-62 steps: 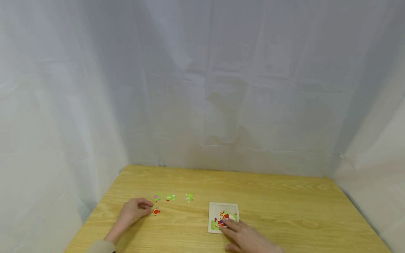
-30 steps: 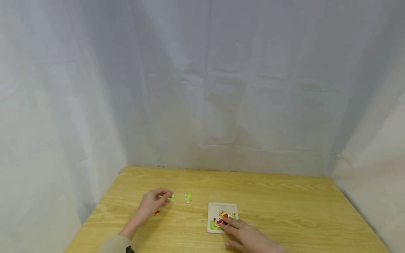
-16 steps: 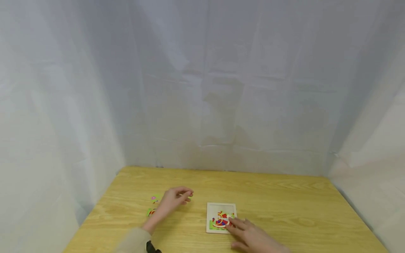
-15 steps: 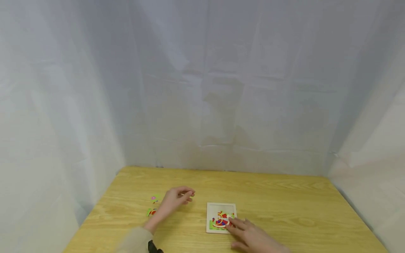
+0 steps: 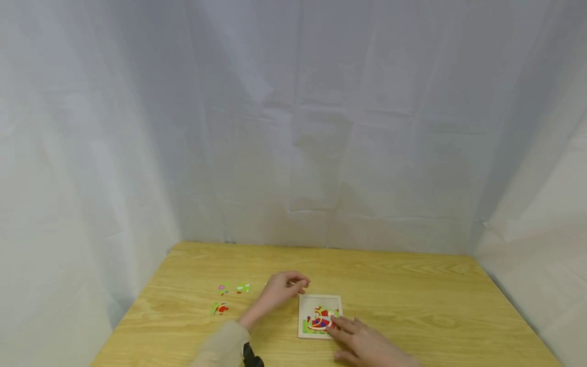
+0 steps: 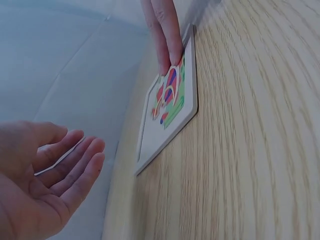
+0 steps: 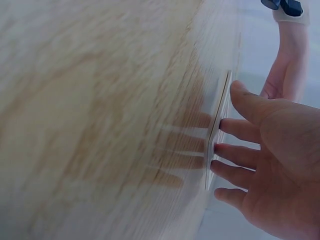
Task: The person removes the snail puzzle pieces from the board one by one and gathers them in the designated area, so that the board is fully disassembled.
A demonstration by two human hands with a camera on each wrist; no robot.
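Puzzle board touches right hand, fingers apart, far edge free near left hand pinching a piece.

Right grip on the puzzle board

Two hands, one table, one puzzle board, at least three loose puzzle pieces

Square wooden puzzle board lies flat, lower part filled with red, purple, yellow and green pieces, upper strip bare wood. Right hand fingertips rest on its lower right. Left hand pinches a thin pale piece near the top-left corner, printed face not readable. Loose, well left: pink-flower piece, green-white piece beside it, red-green piece nearer.
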